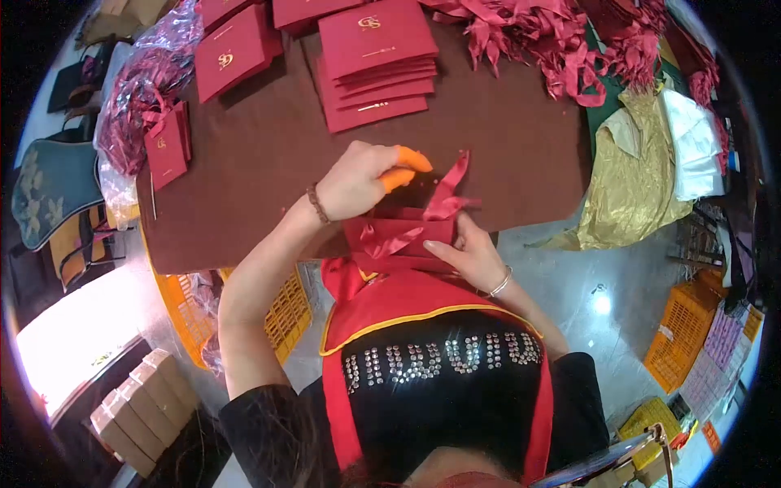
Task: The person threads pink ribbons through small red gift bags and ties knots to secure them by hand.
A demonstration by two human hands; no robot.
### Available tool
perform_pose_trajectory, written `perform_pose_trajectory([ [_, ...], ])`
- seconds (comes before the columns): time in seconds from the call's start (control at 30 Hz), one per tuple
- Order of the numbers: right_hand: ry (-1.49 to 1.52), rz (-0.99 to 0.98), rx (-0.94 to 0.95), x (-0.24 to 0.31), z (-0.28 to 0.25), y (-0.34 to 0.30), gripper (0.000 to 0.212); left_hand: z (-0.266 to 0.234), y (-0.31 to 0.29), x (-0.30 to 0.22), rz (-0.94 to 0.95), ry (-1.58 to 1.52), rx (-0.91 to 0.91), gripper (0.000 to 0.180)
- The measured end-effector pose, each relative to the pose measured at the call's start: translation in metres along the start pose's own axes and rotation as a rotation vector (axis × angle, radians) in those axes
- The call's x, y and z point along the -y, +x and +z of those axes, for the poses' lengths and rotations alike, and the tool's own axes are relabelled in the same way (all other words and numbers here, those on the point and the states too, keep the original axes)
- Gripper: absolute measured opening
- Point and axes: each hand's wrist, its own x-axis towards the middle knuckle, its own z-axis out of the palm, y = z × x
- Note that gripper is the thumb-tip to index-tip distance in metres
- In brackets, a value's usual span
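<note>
A dark red paper bag (431, 232) with red ribbon is held close in front of me, at the table's near edge. My right hand (468, 250) grips its right side, the thumb lying across the front. One red ribbon (447, 189) stands up above the bag, and another ribbon (390, 242) lies over its front. Above the bag's left side is my left hand (366, 177), with orange covers (411, 160) on the thumb and a finger. Those two digits are apart, and nothing shows between them.
A brown-covered table (268, 179) carries a stack of flat red bags (378, 65), more bags (236, 53) left of it, and loose red ribbons (529, 32) at the far right. Gold wrapping (626, 179) hangs at its right edge. Orange crates (285, 313) stand below.
</note>
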Motion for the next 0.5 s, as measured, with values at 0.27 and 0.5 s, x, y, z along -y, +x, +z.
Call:
perform_pose_trajectory([
  [0.27,-0.283,-0.293,0.024,-0.018,0.02,0.011,0.039,0.021,-0.003,-0.009,-0.184,-0.347,0.012,0.022],
  [0.5,-0.404,-0.379,0.101,-0.011,0.019,0.013,0.033,0.012,0.007,-0.021,-0.152,0.201,0.285,0.032],
])
